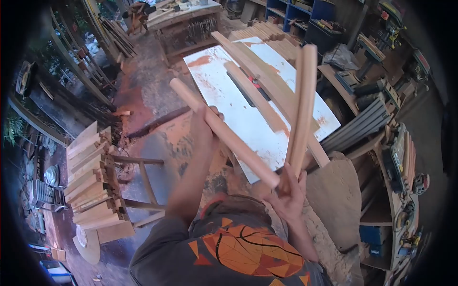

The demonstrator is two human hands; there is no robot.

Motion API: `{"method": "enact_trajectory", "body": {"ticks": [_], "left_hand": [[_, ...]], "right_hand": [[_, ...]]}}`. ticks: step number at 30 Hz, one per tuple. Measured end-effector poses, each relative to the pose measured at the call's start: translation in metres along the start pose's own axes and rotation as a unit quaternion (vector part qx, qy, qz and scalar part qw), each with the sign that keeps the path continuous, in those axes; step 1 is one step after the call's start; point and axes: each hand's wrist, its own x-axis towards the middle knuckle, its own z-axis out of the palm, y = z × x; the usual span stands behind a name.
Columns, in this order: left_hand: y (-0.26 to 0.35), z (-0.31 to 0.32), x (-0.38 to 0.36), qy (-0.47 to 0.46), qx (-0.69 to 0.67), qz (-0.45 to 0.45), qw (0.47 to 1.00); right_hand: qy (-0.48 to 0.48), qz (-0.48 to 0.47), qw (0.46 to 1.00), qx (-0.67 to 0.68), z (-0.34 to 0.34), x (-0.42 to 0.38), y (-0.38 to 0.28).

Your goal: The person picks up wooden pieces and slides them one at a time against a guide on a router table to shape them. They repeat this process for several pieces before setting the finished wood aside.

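My left hand (206, 123) is wrapped round the middle of a rounded wooden rail (234, 143), which slants from upper left down toward my other hand. In my right hand (288, 193) is the lower end of a grooved wooden moulding (302, 105), tilted up and away from me. The rail's near end lies close beside my right fingers. Beyond both pieces is a white table saw top (210, 78) dusted with sawdust. A long board (267, 81) rests along it, by a red part (254, 82) at the slot.
To the left, several short wooden pieces (95, 181) are stacked on a wooden stand (143, 181). A workbench (186, 19) with tools stands at the back. Shelves with power tools (400, 152) line the right side. Sawdust covers the floor (143, 95).
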Motion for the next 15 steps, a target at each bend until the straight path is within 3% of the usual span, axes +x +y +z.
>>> {"method": "enact_trajectory", "body": {"ticks": [3,5,6,8,12,14,15], "left_hand": [[-0.009,-0.007,-0.039,-0.045,-0.125,-0.090,0.987],[-0.014,-0.028,-0.028,-0.077,-0.312,-0.199,0.926],[-0.019,-0.041,-0.017,-0.075,-0.315,-0.202,0.924],[-0.031,-0.065,0.000,-0.162,-0.422,-0.230,0.862],[-0.029,-0.078,0.017,-0.199,-0.410,-0.212,0.865],[-0.020,-0.072,0.004,-0.181,-0.139,-0.188,0.955],[-0.021,-0.084,0.003,-0.179,-0.145,-0.191,0.954]], "right_hand": [[0.003,-0.003,0.999,-0.031,0.003,0.001,-0.003],[-0.008,-0.026,0.997,-0.074,0.007,0.005,-0.005],[-0.009,-0.024,0.997,-0.077,0.011,0.007,-0.005],[-0.007,-0.063,0.990,-0.122,0.021,0.010,-0.005],[-0.003,-0.046,0.983,-0.178,0.047,0.022,-0.015],[-0.016,-0.013,0.970,-0.242,0.058,0.031,-0.017],[-0.019,-0.013,0.968,-0.248,0.063,0.033,-0.016]]}}
